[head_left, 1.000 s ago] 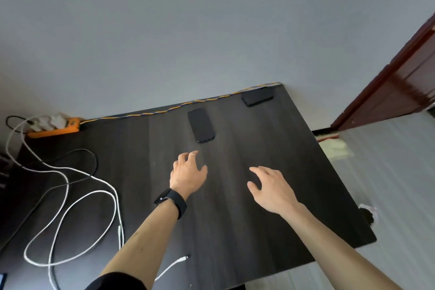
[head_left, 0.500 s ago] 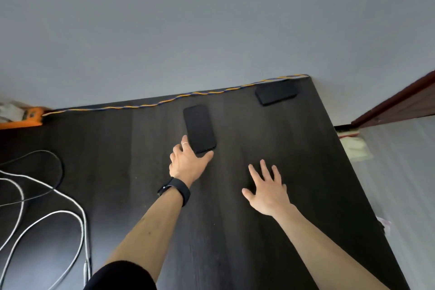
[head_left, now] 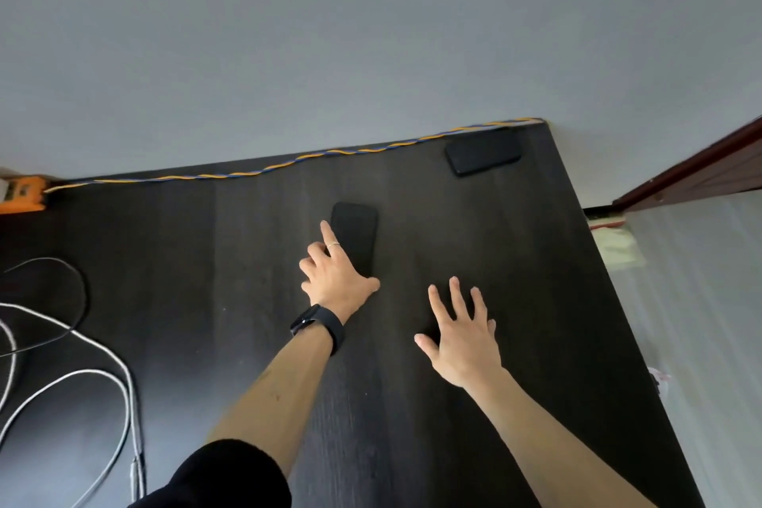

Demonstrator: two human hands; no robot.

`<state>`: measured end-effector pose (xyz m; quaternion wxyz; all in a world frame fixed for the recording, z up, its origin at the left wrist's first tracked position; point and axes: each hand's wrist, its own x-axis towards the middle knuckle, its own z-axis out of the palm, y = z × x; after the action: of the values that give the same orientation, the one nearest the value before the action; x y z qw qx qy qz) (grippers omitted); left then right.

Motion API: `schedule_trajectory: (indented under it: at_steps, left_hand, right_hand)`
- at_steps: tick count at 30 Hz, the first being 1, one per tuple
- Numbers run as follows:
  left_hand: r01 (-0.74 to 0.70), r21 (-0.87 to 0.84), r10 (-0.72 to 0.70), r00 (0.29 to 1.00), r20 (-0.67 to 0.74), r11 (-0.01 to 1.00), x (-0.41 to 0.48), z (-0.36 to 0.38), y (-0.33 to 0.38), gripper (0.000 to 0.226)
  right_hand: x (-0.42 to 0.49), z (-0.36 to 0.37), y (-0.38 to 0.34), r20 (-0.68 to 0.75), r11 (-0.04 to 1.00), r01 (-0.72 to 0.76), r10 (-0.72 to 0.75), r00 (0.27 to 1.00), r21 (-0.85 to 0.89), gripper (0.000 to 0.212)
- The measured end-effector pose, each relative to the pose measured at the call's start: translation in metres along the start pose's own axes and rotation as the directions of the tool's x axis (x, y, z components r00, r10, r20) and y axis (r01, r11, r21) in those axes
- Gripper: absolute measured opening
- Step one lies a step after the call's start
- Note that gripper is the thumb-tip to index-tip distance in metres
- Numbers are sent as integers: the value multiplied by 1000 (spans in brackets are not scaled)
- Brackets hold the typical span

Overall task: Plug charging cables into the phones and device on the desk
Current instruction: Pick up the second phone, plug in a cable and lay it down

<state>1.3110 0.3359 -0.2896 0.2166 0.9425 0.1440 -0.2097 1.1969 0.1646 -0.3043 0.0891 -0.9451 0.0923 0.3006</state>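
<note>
The phone [head_left: 355, 235] lies face down mid-counter [head_left: 536, 301], the left hand [head_left: 336, 280] spread on its near end, holding nothing. Best slide it toward the white cables [head_left: 123, 392] lying far left. The right hand [head_left: 464, 336] hovers open and empty; a second phone [head_left: 482, 156] waits near the far corner.

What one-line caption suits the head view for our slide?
Left hand on the near phone, right hand spread open over the desk, cables unplugged.

Two black phones lie flat: near phone [head_left: 357, 233] mid-desk, far phone [head_left: 483, 157] (back corner); white cables [head_left: 123, 392] left.
</note>
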Motion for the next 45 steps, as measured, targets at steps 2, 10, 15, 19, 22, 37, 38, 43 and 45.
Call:
schedule_trajectory:
  at_steps: [2,10,15,19,22,37,38,43,45]
  left_hand:
    - [-25,-12,26,997,68,1000,-17,0,-15,132]
    - [-106,-215,130,986,100,971,-115,-1,-72,115]
    - [-99,-246,150,969,198,964,-179,5,-94,115]
    - [30,-369,113,927,359,929,-221,3,-109,119]
    - [82,-414,102,909,403,907,-247,-6,-120,117]
    - [173,-367,-73,960,271,914,-335,-41,-194,108]
    - [212,-421,-101,958,270,882,-340,-44,-207,107]
    - [371,-731,-229,928,293,572,-371,-69,-271,58]
    - [389,-820,-294,913,283,420,-379,-80,-302,56]
  right_hand:
    - [-1,-1,0,17,1000,4,-5,1000,13,86]
    - [-26,-30,3,177,962,-43,-6,984,269,79]
    - [-85,-13,-13,297,569,-249,8,955,784,73]
    - [-126,15,-26,379,249,-391,95,920,886,70]
    - [-151,29,-29,333,260,-363,152,931,895,57]
    - [-239,19,-98,223,439,-72,-304,926,896,42]
    - [-245,20,-107,229,431,-66,-338,913,900,39]
    - [-258,28,-155,235,455,-25,-411,881,890,32]
    - [-261,34,-176,224,474,1,-420,879,881,28]
